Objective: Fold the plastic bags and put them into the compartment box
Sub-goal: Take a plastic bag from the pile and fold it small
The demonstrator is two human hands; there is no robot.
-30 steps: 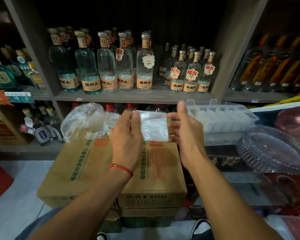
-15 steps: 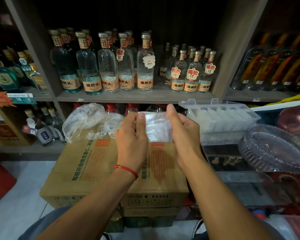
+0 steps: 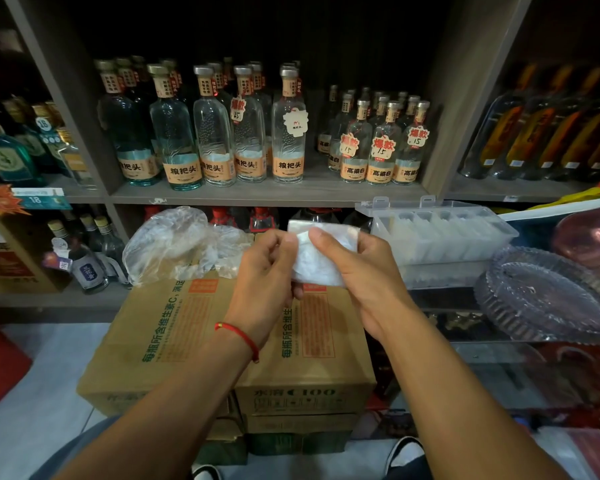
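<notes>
Holding a folded bag (image 3: 321, 258) between them, both hands were raised above the cartons (image 3: 194, 341). The left hand (image 3: 267, 271) had its fingers curled, pinching the bag's left edge with thumb and fingertips; a red cord (image 3: 239, 336) circled its wrist. The right hand (image 3: 364, 275) gripped the bag from the right, thumb laid across the front and fingers curled behind it. The bag was a small, whitish, roughly square packet, held in the air in front of the lower shelf.

To the right, just beside the right hand, a clear compartment box (image 3: 444, 233) stood with its lid (image 3: 426, 204) open, and whitish folded bags showed in several of its compartments. A loose heap of crumpled bags (image 3: 177, 244) lay on the back of the left carton, near the left hand. A ribbed glass dish (image 3: 541, 296) sat to the right of the box, lower down. Bottles (image 3: 219, 133) with orange labels lined the shelf (image 3: 267, 195) behind.
</notes>
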